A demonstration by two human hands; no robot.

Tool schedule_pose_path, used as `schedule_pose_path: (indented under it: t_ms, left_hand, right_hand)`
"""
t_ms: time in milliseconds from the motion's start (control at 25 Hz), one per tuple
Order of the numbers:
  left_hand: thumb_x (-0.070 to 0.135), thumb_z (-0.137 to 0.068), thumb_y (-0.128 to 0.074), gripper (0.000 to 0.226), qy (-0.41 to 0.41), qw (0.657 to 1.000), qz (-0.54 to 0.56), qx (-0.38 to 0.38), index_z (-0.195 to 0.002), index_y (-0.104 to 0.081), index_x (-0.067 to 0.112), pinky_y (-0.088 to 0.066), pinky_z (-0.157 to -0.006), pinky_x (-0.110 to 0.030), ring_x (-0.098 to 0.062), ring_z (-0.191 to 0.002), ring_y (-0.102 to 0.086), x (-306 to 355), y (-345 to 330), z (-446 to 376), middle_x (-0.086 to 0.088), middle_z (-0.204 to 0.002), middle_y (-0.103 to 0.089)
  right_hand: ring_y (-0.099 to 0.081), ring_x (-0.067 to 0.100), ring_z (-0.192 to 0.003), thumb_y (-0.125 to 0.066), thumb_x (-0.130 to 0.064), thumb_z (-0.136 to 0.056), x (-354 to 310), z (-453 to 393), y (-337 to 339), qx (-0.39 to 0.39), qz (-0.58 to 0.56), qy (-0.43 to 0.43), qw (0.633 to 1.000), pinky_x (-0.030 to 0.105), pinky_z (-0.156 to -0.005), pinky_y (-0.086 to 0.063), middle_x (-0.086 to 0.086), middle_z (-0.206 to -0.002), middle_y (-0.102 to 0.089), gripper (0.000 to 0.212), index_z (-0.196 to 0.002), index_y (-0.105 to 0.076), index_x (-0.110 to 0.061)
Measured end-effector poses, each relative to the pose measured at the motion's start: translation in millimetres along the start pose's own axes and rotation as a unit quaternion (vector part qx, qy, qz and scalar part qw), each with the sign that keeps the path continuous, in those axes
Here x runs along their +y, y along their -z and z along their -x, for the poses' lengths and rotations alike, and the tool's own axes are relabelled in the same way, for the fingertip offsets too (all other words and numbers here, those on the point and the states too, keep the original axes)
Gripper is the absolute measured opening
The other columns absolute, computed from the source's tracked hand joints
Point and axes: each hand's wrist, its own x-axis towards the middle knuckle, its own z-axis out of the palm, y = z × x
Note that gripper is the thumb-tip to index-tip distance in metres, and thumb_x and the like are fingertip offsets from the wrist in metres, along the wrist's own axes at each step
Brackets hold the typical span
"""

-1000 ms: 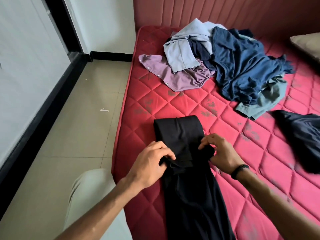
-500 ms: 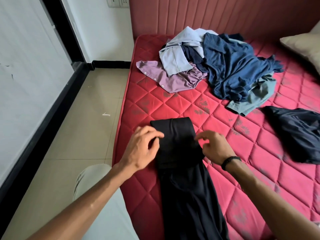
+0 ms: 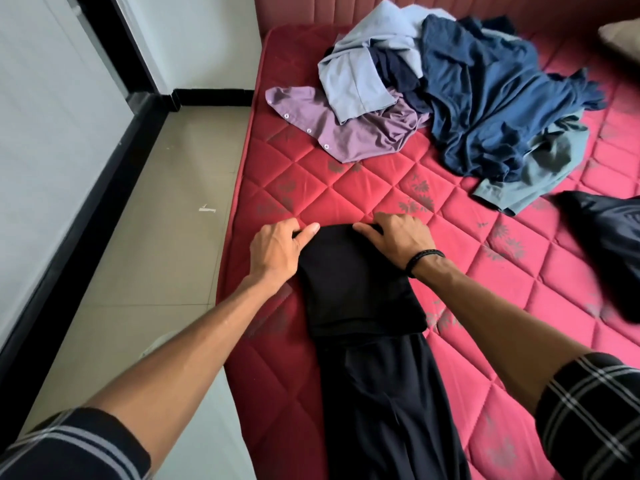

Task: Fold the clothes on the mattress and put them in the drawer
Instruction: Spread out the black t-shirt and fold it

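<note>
Step in hand: folding the black trousers (image 3: 360,289) on the mattress (image 3: 346,192). The left hand (image 3: 277,251) pinches the far left corner of the folded part, thumb on top, fingers (image 3: 310,230) curled. The right hand (image 3: 398,237) grips the far right corner likewise. Nearward of both hands lies the unfolded length. Next move, probably: another fold toward the body. Beyond the fingers, the pile of clothes (image 3: 467,98) waits.

Black garment (image 3: 360,292) part-folded near mattress (image 3: 346,199) edge; unfolded clothes pile (image 3: 450,98) beyond.
</note>
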Motion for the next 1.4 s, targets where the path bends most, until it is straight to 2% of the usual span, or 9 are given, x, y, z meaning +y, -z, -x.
schedule_pose_path:
  t_ms: [120,240,320,440,720,960,1120,1280,1400]
  left_hand:
    - [0.064,-0.096,-0.056,0.047,0.019,0.999,-0.006,0.025,-0.074,-0.058,0.023,-0.034,-0.062,-0.035,-0.038,-0.077,-0.066,0.1,-9.9,-3.7,-0.007,-0.075,-0.071]
    - [0.041,-0.097,-0.065,0.019,0.037,0.992,0.054,0.111,-0.108,-0.063,0.026,-0.045,-0.073,-0.041,-0.031,-0.094,-0.062,13.1,-18.1,19.7,-0.002,-0.099,-0.066]
    - [0.014,-0.095,-0.062,0.042,0.005,0.994,0.009,0.112,-0.134,-0.056,0.030,-0.049,-0.089,-0.050,-0.031,-0.114,-0.054,14.6,-15.3,48.2,-0.004,-0.129,-0.056]
    - [-0.010,-0.075,-0.043,0.099,-0.156,0.979,-0.126,-0.033,-0.160,-0.028,0.036,-0.034,-0.116,-0.050,-0.036,-0.151,-0.026,13.0,0.7,103.9,-0.006,-0.167,-0.023]
    - [0.003,-0.073,-0.055,0.109,-0.355,0.890,-0.180,-0.223,-0.165,-0.002,0.027,-0.010,-0.127,-0.054,-0.028,-0.158,0.015,15.7,38.1,208.4,-0.003,-0.172,0.012]
    - [0.047,-0.073,-0.067,0.122,-0.413,0.850,-0.183,-0.270,-0.163,0.014,0.032,-0.003,-0.127,-0.057,-0.032,-0.157,0.019,29.6,63.5,241.2,-0.011,-0.169,0.023]
    - [0.059,-0.076,-0.066,0.125,-0.465,0.814,-0.220,-0.271,-0.163,0.015,0.021,-0.011,-0.124,-0.062,-0.031,-0.157,0.019,31.5,58.7,247.9,-0.012,-0.170,0.022]
    - [0.058,-0.076,-0.066,0.126,-0.467,0.810,-0.221,-0.278,-0.163,0.014,0.017,-0.008,-0.125,-0.061,-0.032,-0.156,0.021,32.3,58.3,249.2,-0.014,-0.168,0.025]
    - [0.056,-0.077,-0.068,0.115,-0.514,0.785,-0.231,-0.256,-0.162,-0.012,0.003,-0.007,-0.127,-0.056,-0.031,-0.158,0.014,38.5,61.0,250.8,-0.020,-0.169,0.015]
  right_hand:
    - [-0.066,0.040,-0.093,-0.046,-0.074,-0.094,5.1,-2.6,-8.7,0.004,-0.068,-0.070,0.995,0.042,-0.077,-0.043,0.014,-0.091,-0.072,0.059,-0.074,-0.052,-0.018]
    - [-0.066,0.031,-0.092,-0.061,-0.072,-0.088,6.6,12.4,-19.6,0.062,-0.212,-0.123,0.968,0.039,-0.079,-0.049,0.004,-0.091,-0.072,0.050,-0.091,-0.064,-0.021]
    - [-0.065,0.027,-0.104,-0.062,-0.057,-0.096,12.4,35.5,-22.8,0.083,-0.237,-0.092,0.964,0.040,-0.091,-0.049,0.004,-0.110,-0.070,0.046,-0.129,-0.060,-0.024]
    - [-0.053,0.024,-0.129,-0.050,-0.022,-0.106,27.4,82.7,-27.9,0.078,-0.204,0.030,0.975,0.036,-0.110,-0.037,0.007,-0.148,-0.054,0.061,-0.161,-0.027,-0.028]
    - [0.000,0.027,-0.159,-0.057,-0.008,-0.088,38.6,219.6,-6.8,-0.092,0.074,0.162,0.980,0.057,-0.123,-0.018,-0.008,-0.171,0.017,0.104,-0.158,0.003,-0.056]
    - [-0.021,0.035,-0.155,-0.046,-0.018,-0.085,49.2,300.4,1.8,-0.059,0.150,0.318,0.934,0.059,-0.110,-0.043,0.006,-0.173,-0.010,0.071,-0.154,-0.034,-0.030]
    - [-0.023,0.026,-0.156,-0.045,-0.028,-0.096,44.9,315.5,16.6,-0.039,0.151,0.303,0.940,0.052,-0.111,-0.045,-0.001,-0.173,-0.011,0.078,-0.165,-0.009,-0.020]
    - [-0.022,0.035,-0.155,-0.038,-0.030,-0.104,36.8,321.7,26.3,-0.030,0.191,0.395,0.898,0.053,-0.117,-0.038,0.004,-0.173,-0.007,0.066,-0.165,-0.014,-0.031]
    - [-0.019,0.036,-0.156,-0.036,-0.031,-0.107,37.1,319.9,23.2,-0.029,0.211,0.424,0.880,0.055,-0.119,-0.034,0.001,-0.173,-0.011,0.060,-0.164,-0.019,-0.028]
